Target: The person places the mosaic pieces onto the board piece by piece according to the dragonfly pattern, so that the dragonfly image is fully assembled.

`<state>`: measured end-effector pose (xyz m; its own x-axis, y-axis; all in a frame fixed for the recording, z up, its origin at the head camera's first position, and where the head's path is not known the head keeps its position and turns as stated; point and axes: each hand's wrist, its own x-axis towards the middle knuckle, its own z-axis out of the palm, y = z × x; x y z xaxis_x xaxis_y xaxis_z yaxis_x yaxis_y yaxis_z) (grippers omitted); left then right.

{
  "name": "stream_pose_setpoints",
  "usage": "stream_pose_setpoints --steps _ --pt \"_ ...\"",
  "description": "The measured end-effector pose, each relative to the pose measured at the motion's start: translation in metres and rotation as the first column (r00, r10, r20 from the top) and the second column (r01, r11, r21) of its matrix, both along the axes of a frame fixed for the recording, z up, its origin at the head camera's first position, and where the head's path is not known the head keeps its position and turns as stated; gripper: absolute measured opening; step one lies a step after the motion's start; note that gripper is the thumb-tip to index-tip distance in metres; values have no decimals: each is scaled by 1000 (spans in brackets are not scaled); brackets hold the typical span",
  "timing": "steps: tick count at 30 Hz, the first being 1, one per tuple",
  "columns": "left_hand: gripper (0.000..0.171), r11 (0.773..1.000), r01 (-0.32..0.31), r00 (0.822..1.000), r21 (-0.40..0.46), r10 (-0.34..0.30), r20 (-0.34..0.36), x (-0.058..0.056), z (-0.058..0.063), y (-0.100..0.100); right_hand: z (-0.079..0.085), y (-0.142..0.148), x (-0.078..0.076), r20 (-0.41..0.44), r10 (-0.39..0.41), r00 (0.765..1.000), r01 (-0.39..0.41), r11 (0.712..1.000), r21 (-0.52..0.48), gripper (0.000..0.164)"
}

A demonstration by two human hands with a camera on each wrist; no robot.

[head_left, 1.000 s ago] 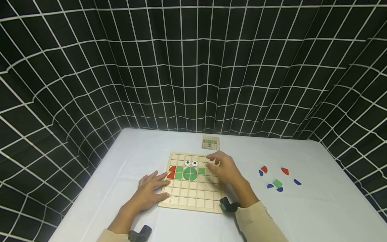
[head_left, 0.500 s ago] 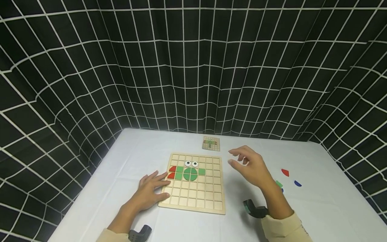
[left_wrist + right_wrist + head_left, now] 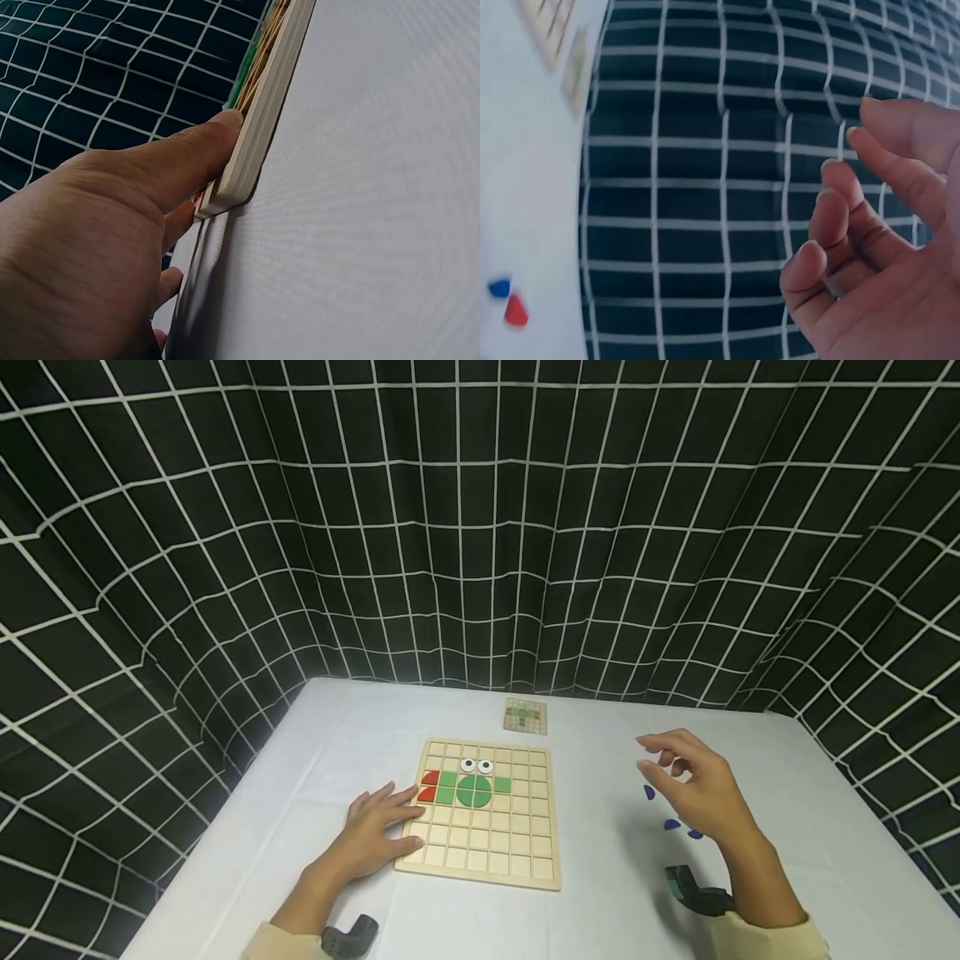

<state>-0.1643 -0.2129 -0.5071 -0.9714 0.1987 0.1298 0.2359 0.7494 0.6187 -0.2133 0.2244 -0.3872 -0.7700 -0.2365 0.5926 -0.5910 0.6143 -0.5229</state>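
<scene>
My left hand (image 3: 375, 831) lies at the left edge of a wooden grid board (image 3: 519, 823), fingers spread and fingertips on its rim. In the left wrist view its thumb (image 3: 199, 150) reaches onto the board's edge. Set in the board are two white eye discs (image 3: 477, 766), a green circle (image 3: 474, 791), green squares (image 3: 502, 786) and red quarter pieces (image 3: 428, 787). My right hand (image 3: 697, 785) hovers right of the board, fingers loosely bent, thumb and forefinger apart, holding nothing. Beneath it show blue pieces (image 3: 672, 824). A red piece (image 3: 515, 310) shows in the right wrist view.
A small picture card (image 3: 525, 716) with a similar pattern lies behind the board. A white cloth covers the table (image 3: 360, 714). Black curtain with a white grid (image 3: 420, 543) surrounds the back and sides.
My right hand has moved right, from over the board to above the loose pieces, hiding some of them. The left hand has stayed at the board's left edge.
</scene>
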Motion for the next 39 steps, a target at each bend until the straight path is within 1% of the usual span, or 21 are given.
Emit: stream_pose_setpoints --steps 4,9,13,18,20,24,28,30,32,34,35,39 --pt "47 1000 1 1000 -5 -1 5 0 1 0 -8 19 -1 28 -37 999 37 999 -12 31" --pt "47 1000 10 1000 -3 -10 0 -2 2 -1 -25 41 -5 68 -97 993 98 995 -15 28" --pt "47 1000 10 1000 0 -10 -3 -2 1 0 -40 53 -4 122 -142 982 144 990 -7 26" --pt "47 1000 25 1000 4 -25 -4 0 -2 -1 -57 68 -4 180 -199 963 199 980 22 26" --pt "47 1000 30 1000 7 -30 -8 0 -3 0 -65 73 -4 201 -211 956 210 977 25 27" --pt "47 1000 30 1000 11 -30 -10 0 -2 0 -79 81 -5 251 -227 941 218 974 65 29" --pt "47 1000 21 1000 -2 -21 -9 0 -1 0 -87 84 -5 328 -250 911 221 967 125 33" --pt "47 1000 19 1000 -10 -19 -11 0 -1 0 -89 85 -5 387 -267 882 224 962 154 35" --pt "47 1000 18 1000 -17 -19 -10 -1 -1 0 -93 86 -5 425 -293 856 230 953 196 37" --pt "48 1000 19 1000 -19 -20 -10 -1 -1 0 -96 86 -5 442 -313 840 228 945 235 38" --pt "48 1000 21 1000 -17 -22 -11 -1 -1 0 -98 85 -5 442 -318 839 226 942 248 38" --pt "48 1000 23 1000 -14 -23 -14 0 0 0 -103 83 -7 412 -318 854 222 938 265 36"
